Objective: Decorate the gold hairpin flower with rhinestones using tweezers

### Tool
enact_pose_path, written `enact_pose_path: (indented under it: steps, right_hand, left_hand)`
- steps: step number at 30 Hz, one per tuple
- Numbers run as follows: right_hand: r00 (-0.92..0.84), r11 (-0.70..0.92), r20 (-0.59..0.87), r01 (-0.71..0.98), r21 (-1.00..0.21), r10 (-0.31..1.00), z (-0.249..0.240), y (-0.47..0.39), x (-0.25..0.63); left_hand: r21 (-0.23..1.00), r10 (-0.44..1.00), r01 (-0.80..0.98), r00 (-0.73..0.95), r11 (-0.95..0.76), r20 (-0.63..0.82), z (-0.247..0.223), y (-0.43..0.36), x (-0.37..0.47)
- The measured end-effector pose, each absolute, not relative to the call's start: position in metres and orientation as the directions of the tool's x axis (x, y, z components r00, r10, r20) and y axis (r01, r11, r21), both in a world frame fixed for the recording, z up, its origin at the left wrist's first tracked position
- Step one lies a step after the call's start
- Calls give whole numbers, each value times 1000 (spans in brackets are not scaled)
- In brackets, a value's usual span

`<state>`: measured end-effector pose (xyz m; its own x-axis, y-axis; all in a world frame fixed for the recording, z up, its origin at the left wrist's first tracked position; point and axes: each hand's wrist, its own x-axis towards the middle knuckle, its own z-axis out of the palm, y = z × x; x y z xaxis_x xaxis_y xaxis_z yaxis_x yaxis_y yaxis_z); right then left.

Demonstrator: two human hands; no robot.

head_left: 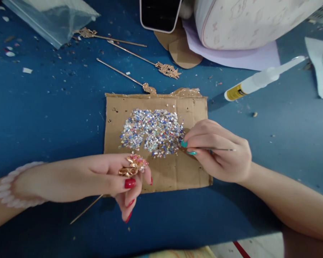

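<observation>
Worktop (56,118): blue, bearing the cardboard sheet (177,175).
Cardboard sheet: under loose glittering chips (150,127), which a knocked edge could scatter.
Left hand (94,179): fingers grasping the gold-and-pink ornament (128,171), nestled between thumb and forefinger.
Right hand (223,157): fingers pinching a slim tool (218,149) beside the chips.

Blue tabletop (56,125) fills most of view, flecked toward ten o'clock. Light brighter toward three, dimmer toward seven. Pale, red-striped surface (266,245) at five.
</observation>
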<state>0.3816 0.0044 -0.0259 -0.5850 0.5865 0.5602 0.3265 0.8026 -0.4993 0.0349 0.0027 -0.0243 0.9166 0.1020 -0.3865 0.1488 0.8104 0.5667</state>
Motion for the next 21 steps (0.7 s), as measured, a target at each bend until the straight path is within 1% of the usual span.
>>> enact_pose_path:
  steps: [3, 7, 12, 17, 21]
  right_hand:
    - [-578, 804, 567, 337, -490, 587, -25, 6, 382]
    - [-594, 816, 568, 327, -477, 570, -25, 7, 382]
    - [-592, 822, 576, 327, -467, 563, -26, 6, 382]
    - [-578, 815, 578, 349, -462, 576, -26, 6, 382]
    - [-575, 810, 574, 355, -467, 583, -26, 7, 382]
  left_hand:
    - [555, 105, 112, 933, 824, -345, -28, 1, 35]
    - [564, 89, 177, 907, 806, -412, -26, 2, 37]
    - [547, 103, 114, 931, 829, -349, -29, 0, 32]
    - [539, 88, 131, 928, 832, -363, -28, -1, 30]
    - [550, 62, 198, 907, 811, -418, -18, 6, 36]
